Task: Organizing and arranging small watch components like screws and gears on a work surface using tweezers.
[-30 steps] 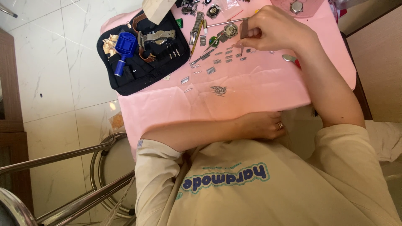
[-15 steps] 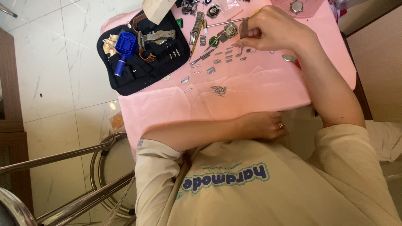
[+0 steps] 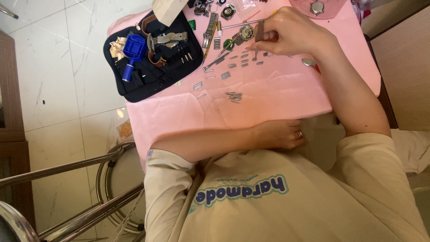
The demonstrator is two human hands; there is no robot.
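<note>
**Watch parts on pink cloth: right hand grips a small dark tool**

A white marble-tiled floor [image 3: 58, 67] surrounds a table covered in a smooth pink cloth [image 3: 268, 98]. A chrome stool frame [image 3: 89, 170] stands at the table's near left corner.

Right hand [image 3: 286, 33]: at the far edge of the table, fingers curled narrowly and pinched around a small dark brown bar-shaped tool [image 3: 259, 32], held roughly upright. The tool's lower end sits over a row of small silver metal watch-band links [image 3: 244, 58] laid flat on the cloth. Whether the tool touches a link cannot be told.

Just beside the hand, on its left, lies a round silver watch case with an open back [image 3: 246, 32], and past that a silver metal link bracelet [image 3: 211, 29] lying lengthwise. A thin steel tweezer [image 3: 217, 60] lies slanted beside the links.

Left hand [image 3: 280, 134]: resting at the near edge of the table, against the person's cream shirt [image 3: 277, 197], fingers loosely curled, a ring on one finger. It holds nothing that can be seen.

A cluster of thin silver pins [image 3: 234, 96] lies near the middle of the cloth, apart from both hands.

At the far left corner, a black fabric tool pouch [image 3: 148, 76] lies open, overhanging the edge, carrying a blue plastic watch tool [image 3: 132, 51] and a brown leather strap [image 3: 154, 56].
</note>
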